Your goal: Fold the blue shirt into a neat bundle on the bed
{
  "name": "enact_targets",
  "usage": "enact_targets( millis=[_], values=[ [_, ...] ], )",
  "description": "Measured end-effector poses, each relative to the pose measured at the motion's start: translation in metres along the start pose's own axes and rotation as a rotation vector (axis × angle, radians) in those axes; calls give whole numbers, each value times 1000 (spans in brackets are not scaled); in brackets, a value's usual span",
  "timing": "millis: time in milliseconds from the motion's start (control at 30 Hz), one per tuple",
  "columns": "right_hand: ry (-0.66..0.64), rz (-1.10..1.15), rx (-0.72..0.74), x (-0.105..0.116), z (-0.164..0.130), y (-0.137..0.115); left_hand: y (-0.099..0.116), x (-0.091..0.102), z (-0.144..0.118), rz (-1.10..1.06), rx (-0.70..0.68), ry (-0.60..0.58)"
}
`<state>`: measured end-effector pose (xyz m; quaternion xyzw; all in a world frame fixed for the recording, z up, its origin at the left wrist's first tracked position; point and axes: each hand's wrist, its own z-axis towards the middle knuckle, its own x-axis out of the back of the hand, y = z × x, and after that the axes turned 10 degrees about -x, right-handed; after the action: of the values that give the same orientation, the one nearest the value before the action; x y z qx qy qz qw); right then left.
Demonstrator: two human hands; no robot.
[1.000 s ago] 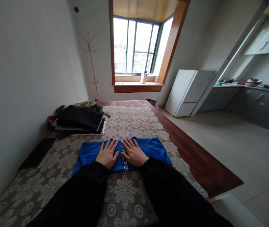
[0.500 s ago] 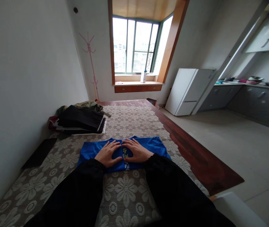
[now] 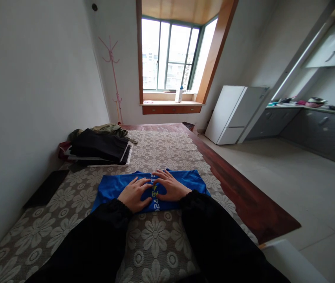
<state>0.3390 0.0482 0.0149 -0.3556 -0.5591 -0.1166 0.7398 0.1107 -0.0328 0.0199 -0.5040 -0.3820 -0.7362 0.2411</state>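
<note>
A blue garment (image 3: 108, 188), apparently a shirt, lies folded into a wide flat strip on the patterned cloth. White and yellow printed characters run down its middle. My left hand (image 3: 136, 193) rests on it just left of the print, thumb and fingers apart. On the right of the print, my right hand (image 3: 171, 186) lies on the fabric with its fingers curved and spread. The two hands face each other with a small gap between them, and neither grips the cloth. Both wrists are in black sleeves.
Folded dark clothes (image 3: 99, 146) are stacked at the back left, near the wall. A flat black item (image 3: 46, 188) lies at the left edge. The flower-patterned cloth (image 3: 155, 236) covers a reddish-brown wooden surface (image 3: 244, 196). Beyond stand a pink coat rack (image 3: 114, 74) and a white fridge (image 3: 235, 110).
My hands have shifted slightly on the blue garment, and the right fingers are more bent. More of the printed characters show above and between the hands. The left end of the fabric reaches slightly further left.
</note>
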Motion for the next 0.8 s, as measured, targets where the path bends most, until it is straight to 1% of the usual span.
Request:
enact_targets(
  millis=[100,200,467,600,800],
  values=[
    [12,0,3,-4,1,-1,2,-5,1,-10,15,41],
    [12,-10,-8,-6,1,-1,0,-8,2,-29,29,61],
    [-50,6,-103,-2,-2,3,-5,-7,2,-48,81,48],
    [-71,13,-104,-1,-2,2,-6,-8,1,-22,74,24],
    [-84,9,-118,0,-2,4,-8,-11,0,1,63,40]
  ],
)
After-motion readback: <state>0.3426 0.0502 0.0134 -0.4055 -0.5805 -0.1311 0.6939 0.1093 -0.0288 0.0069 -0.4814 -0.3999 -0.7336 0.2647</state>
